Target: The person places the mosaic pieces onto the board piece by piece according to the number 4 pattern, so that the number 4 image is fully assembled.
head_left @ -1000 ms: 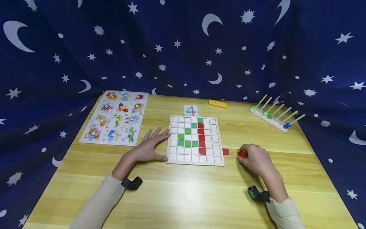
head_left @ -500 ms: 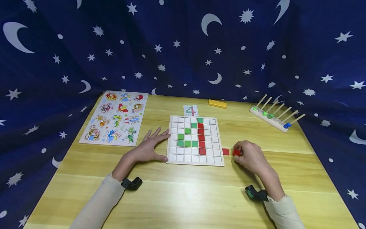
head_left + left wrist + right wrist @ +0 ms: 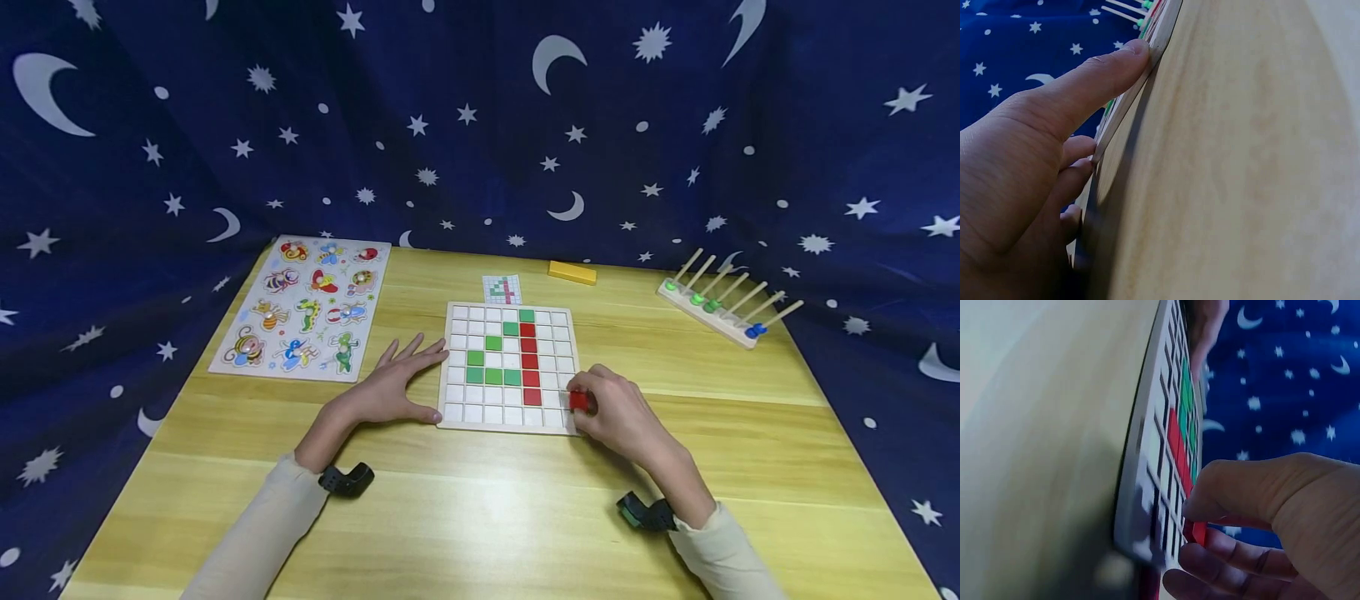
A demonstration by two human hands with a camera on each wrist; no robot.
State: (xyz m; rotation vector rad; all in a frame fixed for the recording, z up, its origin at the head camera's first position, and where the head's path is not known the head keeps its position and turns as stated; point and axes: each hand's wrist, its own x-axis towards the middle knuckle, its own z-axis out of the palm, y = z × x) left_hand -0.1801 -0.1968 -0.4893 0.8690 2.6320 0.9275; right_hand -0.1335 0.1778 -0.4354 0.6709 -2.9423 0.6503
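A wooden grid board [image 3: 507,427] with white squares lies mid-table. Several green tiles [image 3: 492,377] form a slanted line and a row on it, and a column of red tiles [image 3: 529,362] stands beside them. At the board's left edge my left hand [image 3: 390,387] rests with fingers spread; its thumb touches the near left corner. My right hand [image 3: 626,417] pinches a red tile [image 3: 1196,532] over the board's right edge; whether it is one tile or more I cannot tell. In the right wrist view, another red tile [image 3: 1149,582] shows at the bottom, just past the board.
Behind the board lies a small pattern card [image 3: 502,289]. A yellow block [image 3: 572,272] sits at the back. An insect puzzle board [image 3: 255,321] occupies the back left, and a peg rack with beads [image 3: 705,315] the back right. A starry curtain [image 3: 480,150] hangs behind the table.
My right hand has moved left with the red tile, from the table to the board's right edge, now covering the loose red tile in the head view. My left hand has stayed put.
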